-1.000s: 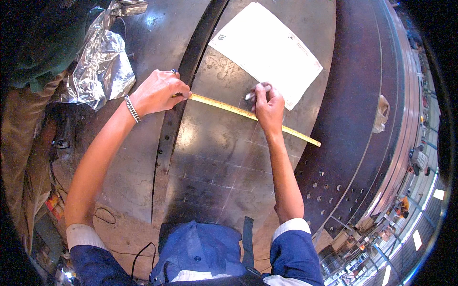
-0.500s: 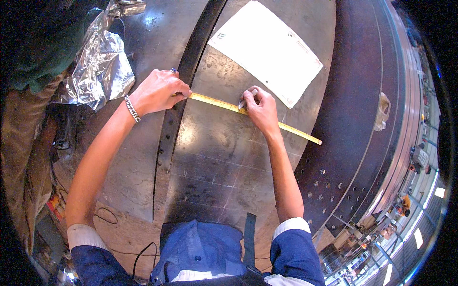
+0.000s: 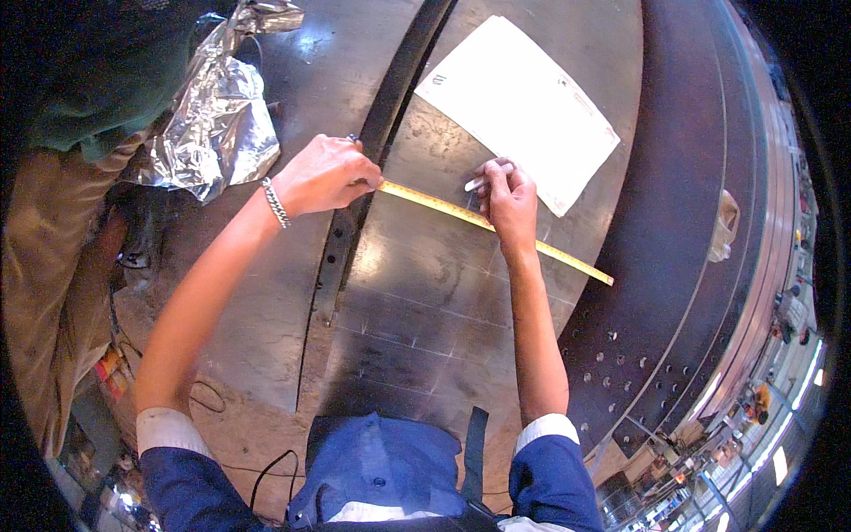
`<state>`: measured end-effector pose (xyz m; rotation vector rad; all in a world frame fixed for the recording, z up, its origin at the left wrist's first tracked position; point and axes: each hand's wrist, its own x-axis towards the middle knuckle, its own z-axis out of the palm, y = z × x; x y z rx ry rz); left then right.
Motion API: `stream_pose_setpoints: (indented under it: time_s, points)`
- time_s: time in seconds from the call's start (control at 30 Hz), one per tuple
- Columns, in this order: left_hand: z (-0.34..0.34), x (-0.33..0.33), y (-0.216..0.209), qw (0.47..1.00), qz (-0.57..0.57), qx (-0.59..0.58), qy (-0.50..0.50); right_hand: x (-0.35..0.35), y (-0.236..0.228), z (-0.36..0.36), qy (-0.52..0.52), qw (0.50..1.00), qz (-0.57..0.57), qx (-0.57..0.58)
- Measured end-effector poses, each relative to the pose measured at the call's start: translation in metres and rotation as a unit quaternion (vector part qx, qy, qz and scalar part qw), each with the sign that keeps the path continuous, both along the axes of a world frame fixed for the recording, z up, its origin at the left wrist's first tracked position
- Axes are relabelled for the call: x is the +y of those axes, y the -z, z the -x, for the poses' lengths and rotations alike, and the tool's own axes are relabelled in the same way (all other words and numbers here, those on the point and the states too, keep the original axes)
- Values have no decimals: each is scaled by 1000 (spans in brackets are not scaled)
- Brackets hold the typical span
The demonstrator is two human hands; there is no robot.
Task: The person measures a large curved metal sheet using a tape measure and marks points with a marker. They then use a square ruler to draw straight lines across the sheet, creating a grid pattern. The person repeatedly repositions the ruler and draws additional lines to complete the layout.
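A yellow measuring tape (image 3: 434,201) stretches across a dark grey metal plate (image 3: 390,293) scribed with thin pale lines. My left hand (image 3: 326,176), with a chain bracelet at the wrist, pinches the tape's left end beside the dark slot between two plates. The tape's far end reaches past the plate's right edge. Held between the fingers of my right hand (image 3: 510,199) is a short white marking stick (image 3: 476,183), probably chalk. That hand is over the middle of the tape, covering part of it; the stick's tip points left, a little beyond the tape.
White paper sheets (image 3: 523,106) lie on the plate beyond my right hand. Crumpled silver foil (image 3: 217,133) sits at the left, near another person's brown trouser leg (image 3: 53,293). A dark steel piece (image 3: 612,372) with several holes lies right; a pale container (image 3: 725,226) rests farther right.
The whole view has shifted, moving the scene right and slightly down. My right hand has drawn the white stick away from the tape's edge, farther from me. My left hand keeps its pinch.
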<state>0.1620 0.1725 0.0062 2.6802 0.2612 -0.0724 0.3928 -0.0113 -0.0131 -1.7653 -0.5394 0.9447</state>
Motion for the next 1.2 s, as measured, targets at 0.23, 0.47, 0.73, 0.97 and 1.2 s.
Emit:
stream_pose_setpoints:
  time_s: [0.23, 0.47, 0.73, 0.97, 1.2]
  points:
    - [-3, -1, -1, 1000, 4, 8, 3, 20, 17, 18, -75, 995, 23, -62]
    - [-3, -1, 1, 1000, -4, 16, 7, 31, 14, 35, -114, 984, 46, -130]
    - [-2, 0, 6, 1000, -13, 16, 6, 38, 18, 47, -125, 974, 40, -182]
    - [-2, 0, 4, 1000, 6, 12, -5, 38, 14, 47, -131, 976, 60, -165]
    - [-2, -1, 2, 1000, -3, 9, 1, 37, 22, 43, -138, 975, 66, -162]
